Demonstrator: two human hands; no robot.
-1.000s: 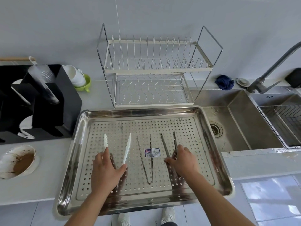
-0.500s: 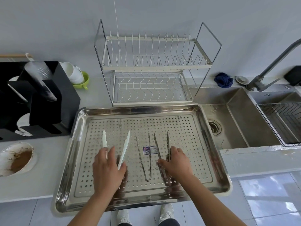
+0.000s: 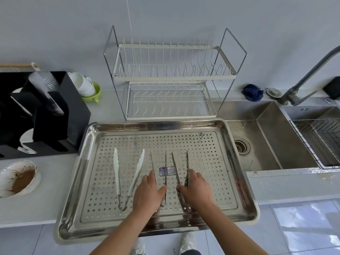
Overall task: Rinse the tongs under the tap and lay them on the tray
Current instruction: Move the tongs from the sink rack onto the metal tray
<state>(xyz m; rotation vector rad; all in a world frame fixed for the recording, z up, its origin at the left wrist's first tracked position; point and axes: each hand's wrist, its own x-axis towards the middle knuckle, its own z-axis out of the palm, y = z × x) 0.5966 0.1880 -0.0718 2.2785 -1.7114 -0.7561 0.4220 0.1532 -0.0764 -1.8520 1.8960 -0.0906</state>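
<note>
Three pairs of tongs lie side by side on the perforated steel tray (image 3: 156,126). The white-tipped tongs (image 3: 138,169) lie free at the left, spread open. My left hand (image 3: 147,196) grips the thin middle metal tongs (image 3: 165,162) near their hinge, thumb on one arm and fingers on the other. Close beside it, my right hand (image 3: 197,190) grips the right metal tongs (image 3: 174,166) the same way. The hinge ends of both metal tongs are hidden under my hands. The tap (image 3: 312,70) stands at the far right and no water shows.
A sink (image 3: 266,144) with a drain lies right of the tray, and a wire basket (image 3: 322,140) sits beyond it. A two-tier dish rack (image 3: 169,78) stands behind the tray. To the left are a black organizer (image 3: 46,111) and a dirty bowl (image 3: 18,177). A blue cloth (image 3: 252,92) lies by the tap.
My left hand let go of the white-tipped tongs and moved right onto the middle metal tongs. My right hand shifted its tongs leftward, closer to the middle pair.
</note>
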